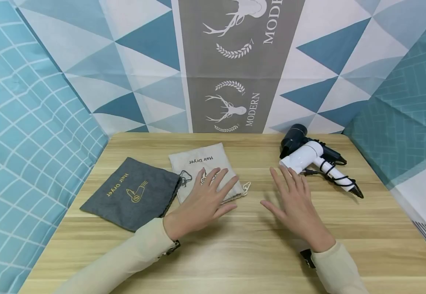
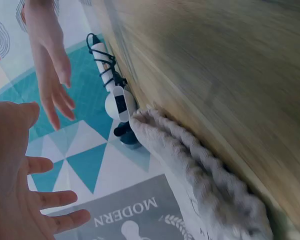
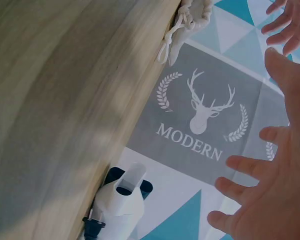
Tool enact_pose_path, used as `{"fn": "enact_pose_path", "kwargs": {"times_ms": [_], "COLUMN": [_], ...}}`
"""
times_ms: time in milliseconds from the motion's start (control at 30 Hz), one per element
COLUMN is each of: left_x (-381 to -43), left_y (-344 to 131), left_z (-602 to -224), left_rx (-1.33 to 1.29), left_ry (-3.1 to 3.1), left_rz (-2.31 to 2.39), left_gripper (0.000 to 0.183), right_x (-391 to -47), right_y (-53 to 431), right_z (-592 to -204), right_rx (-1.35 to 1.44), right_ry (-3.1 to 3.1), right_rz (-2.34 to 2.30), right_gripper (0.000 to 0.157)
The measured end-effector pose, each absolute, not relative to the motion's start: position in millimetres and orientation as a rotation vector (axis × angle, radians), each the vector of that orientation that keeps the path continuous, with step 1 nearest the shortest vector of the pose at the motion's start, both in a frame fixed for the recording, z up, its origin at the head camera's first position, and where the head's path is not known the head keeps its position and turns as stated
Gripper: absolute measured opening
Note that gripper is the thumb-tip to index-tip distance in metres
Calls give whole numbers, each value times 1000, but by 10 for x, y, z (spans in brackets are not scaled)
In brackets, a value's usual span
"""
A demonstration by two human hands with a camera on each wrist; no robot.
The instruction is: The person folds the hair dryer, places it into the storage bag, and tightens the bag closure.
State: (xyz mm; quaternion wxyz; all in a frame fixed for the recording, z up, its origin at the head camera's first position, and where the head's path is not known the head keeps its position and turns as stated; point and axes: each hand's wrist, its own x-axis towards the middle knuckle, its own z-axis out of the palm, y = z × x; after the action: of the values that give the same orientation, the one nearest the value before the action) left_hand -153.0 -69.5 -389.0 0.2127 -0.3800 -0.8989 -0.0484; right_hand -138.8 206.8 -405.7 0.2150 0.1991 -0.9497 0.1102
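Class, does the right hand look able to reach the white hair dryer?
Probably yes: the right hand, holding nothing, hovers near the white hair dryer, with no object visible between them.

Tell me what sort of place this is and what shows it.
Probably a small staged booth: a wood-grain table with a deer-printed backdrop behind it and a blue tile-patterned sheet along its left side.

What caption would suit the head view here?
Left hand near a pale pouch, right hand near a white hair dryer; gray pouch and black hair dryer also on the wooden table.
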Motion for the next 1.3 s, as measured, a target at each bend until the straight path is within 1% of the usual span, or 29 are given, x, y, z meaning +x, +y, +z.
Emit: {"fn": "enact_pose_path", "kwargs": {"times_ms": [200,367,567,767,967,1100,1300], "left_x": [-1585,-1667,-1743,-1780,-1838,-1889,-1947], "left_y": [-507,-333,-143,31,142,211,354], "left_z": [-3903,-3857,-3813,-3809,-3812,-3808,-3844], "left_rx": [-1082,-1111,-1144,-1200,-1258,-1272,-1304], "left_ry": [-2496,-2485,-2486,-2487,-2500,-2520,-2562], "left_rz": [-139,-144,-129,-158,-137,-152,-158], "left_gripper": [62,62,62,67,66,66,66], "right_x": [-1425,-1514,-1595,-1565,-1559,-1648,-1894], "right_y": [2163,2338,2591,2872,3141,3294,3550], "right_z": [-4113,-4159,-4161,-4144,-4174,-4185,-4215], "right_rx": [470,371,272,173,41,7,-4], "right_ry": [-2684,-2685,-2695,-2658,-2633,-2629,-2639], "right_rz": [429,537,673,698,690,657,598], "right_gripper": [80,75,72,69,71,70,69]}}
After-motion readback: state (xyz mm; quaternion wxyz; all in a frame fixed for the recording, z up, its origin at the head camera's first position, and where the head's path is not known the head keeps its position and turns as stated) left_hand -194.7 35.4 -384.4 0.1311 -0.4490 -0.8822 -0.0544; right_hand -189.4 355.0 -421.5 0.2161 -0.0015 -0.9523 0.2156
